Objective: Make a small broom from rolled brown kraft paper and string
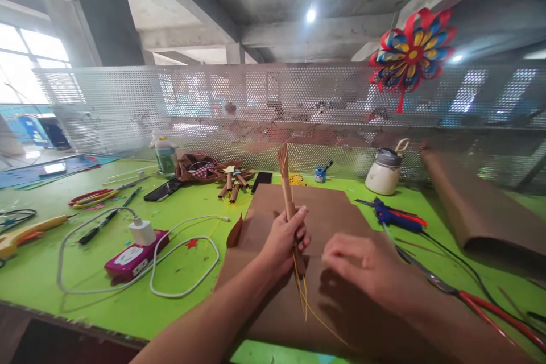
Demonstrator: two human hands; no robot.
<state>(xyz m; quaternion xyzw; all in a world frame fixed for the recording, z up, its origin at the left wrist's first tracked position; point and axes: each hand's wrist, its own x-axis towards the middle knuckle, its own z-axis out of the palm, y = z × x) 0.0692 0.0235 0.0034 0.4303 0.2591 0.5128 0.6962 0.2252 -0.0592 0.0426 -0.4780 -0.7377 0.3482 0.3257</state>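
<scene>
My left hand [285,239] is closed round a rolled brown paper stick [286,185], held upright over the middle of the table. The roll's top is frayed, and thin yellow strands [303,293] hang from its lower end. My right hand [362,264] hovers just to the right, palm down, fingers curled loosely and blurred by motion; I see nothing in it. Both hands are above a large brown paper sheet [328,210] lying on the green table [85,284].
Left: a pink power bank with white charger and cable [136,247], pens, phones [164,189]. Behind: several brown paper rolls [232,182], a glue bottle [165,154], a white pot [385,172]. Right: a blue glue gun [392,216], red-handled scissors [469,296], a brown paper roll [478,205]. A paper pinwheel [412,51] hangs on the mesh screen.
</scene>
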